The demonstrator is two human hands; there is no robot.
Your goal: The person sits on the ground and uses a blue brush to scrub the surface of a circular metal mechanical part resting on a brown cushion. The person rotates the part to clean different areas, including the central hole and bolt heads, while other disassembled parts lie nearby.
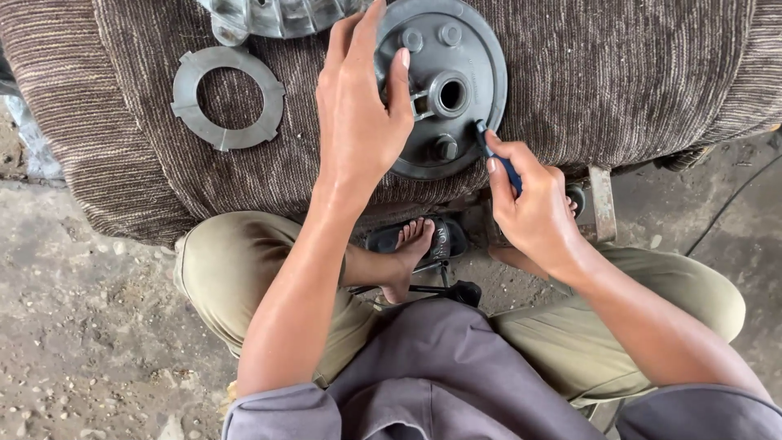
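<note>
The left hand [358, 106] is reaching forward with fingers spread, pressing down on the round grey metal disc [452, 81] lying on the brown ribbed cloth [619, 73]. The right hand [529, 208] is curling closed around a blue-handled tool [498, 159], its tip touching the disc's lower edge. A flat grey ring [228, 98] is lying left of the disc, well apart. A finned metal casing [277, 16] is sitting just beyond the disc, to its upper left.
</note>
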